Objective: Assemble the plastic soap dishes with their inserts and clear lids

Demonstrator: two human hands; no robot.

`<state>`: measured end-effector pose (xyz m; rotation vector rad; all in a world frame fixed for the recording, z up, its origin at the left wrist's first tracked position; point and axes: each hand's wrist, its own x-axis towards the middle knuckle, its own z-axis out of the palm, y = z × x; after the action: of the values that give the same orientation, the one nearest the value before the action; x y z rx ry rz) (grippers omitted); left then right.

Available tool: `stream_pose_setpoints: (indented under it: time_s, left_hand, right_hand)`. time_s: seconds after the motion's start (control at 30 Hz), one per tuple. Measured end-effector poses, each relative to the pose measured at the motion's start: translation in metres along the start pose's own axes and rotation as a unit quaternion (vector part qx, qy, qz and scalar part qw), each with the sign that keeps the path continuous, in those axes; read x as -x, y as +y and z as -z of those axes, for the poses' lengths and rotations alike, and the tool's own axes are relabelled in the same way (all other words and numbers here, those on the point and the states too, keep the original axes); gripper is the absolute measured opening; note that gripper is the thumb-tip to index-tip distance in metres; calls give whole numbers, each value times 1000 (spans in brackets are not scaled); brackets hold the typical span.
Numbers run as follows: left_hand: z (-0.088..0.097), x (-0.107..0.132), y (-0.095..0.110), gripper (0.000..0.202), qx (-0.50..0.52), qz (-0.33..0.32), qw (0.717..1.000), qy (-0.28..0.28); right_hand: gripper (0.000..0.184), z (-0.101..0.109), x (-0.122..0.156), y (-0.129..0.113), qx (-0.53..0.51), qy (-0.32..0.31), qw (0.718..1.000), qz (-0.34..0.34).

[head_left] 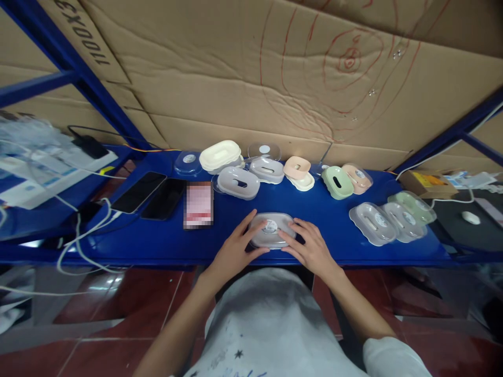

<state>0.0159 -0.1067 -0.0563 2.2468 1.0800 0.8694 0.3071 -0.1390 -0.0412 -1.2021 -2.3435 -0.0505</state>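
Observation:
A grey soap box (271, 239) under a clear lid with a round white sticker lies flat near the front edge of the blue table (153, 238). My left hand (238, 243) grips its left end, with one finger reaching over the lid towards the sticker. At the right end, my right hand (312, 245) has curved fingers on the lid and side. Behind it sit a grey soap box part (238, 182) and another grey one (267, 169), both with slots. A peach part (297, 167) rests on a cream piece (302, 181).
Cream trays (220, 155) and clear lids (187, 163) stand along the cardboard wall. Green (338, 183) and peach pieces (357, 178) are at the back right. Several lidded boxes (373, 223) lie at right. Two dark phones (139, 192) and a pixelated screen (198, 205) lie left, near white cables (78, 235).

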Motion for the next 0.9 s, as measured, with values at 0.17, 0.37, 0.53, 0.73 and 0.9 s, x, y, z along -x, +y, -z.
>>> stream_pose_setpoints:
  time_s: [0.17,0.37,0.53,0.73,0.9]
  left_hand:
    - [2,-3,3,67,8,19,1000,-4]
    - [5,-5,4,67,17,36,999,-21]
    - [5,-3,7,64,7,8,1000,-20]
    - [7,-3,8,64,8,8,1000,-27]
    - [7,-1,8,65,-1,-10,1000,-24]
  right_hand:
    - [55,1,-3,2,-67,-1,998,-4]
    - [59,2,-4,5,-127,-5,992,-15]
    - [68,3,1,4,-127,-38,989,-59]
    - [70,5,0,3,-129,-39,989,-63]
    - [69,2,-1,-1,-128,-4,991,-24]
